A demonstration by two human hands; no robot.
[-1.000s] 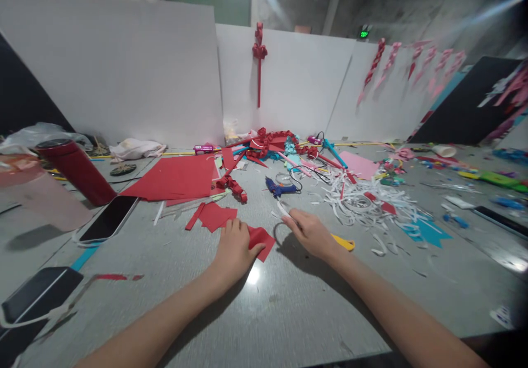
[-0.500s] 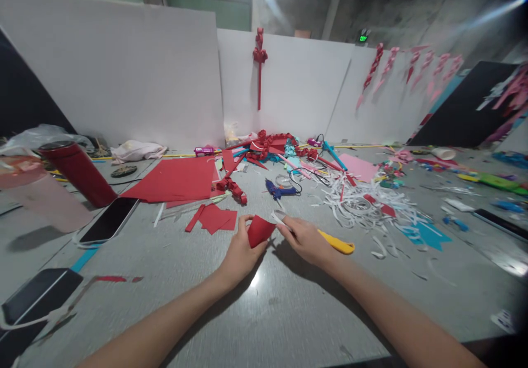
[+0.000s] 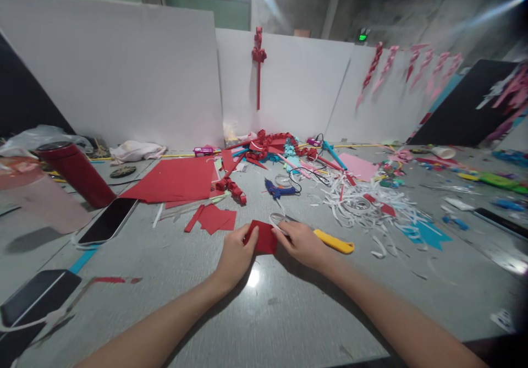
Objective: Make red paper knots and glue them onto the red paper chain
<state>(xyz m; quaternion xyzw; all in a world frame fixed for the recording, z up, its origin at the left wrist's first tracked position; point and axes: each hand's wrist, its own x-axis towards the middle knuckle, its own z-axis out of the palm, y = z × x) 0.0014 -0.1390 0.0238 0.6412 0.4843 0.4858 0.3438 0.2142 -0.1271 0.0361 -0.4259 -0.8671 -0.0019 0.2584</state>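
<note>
A small square of red paper [image 3: 264, 238] is held low over the grey table, between my two hands. My left hand [image 3: 238, 251] is closed on its left side, the thumb lying across the front. At the right edge, the fingers of my right hand [image 3: 300, 242] pinch the paper. A thin curled white strip [image 3: 277, 216] loops out by the right fingertips; whether those fingers hold it too is hard to tell. Beside the right wrist lies a yellow-handled utility knife [image 3: 336, 242], partly hidden by the hand. More red paper pieces [image 3: 214, 219] rest just left of the left hand.
Ahead lies a blue glue gun [image 3: 280, 190]. White paper shreds [image 3: 357, 206] are heaped to the right. Large red sheets [image 3: 177, 178], a phone [image 3: 109, 222] and a red flask [image 3: 78, 174] occupy the left. White panels [image 3: 284, 82] stand along the back.
The red paper has turned from curved and tilted to flatter, facing me, and sits slightly lower. My right fingers have come in from beside it to its right edge.
</note>
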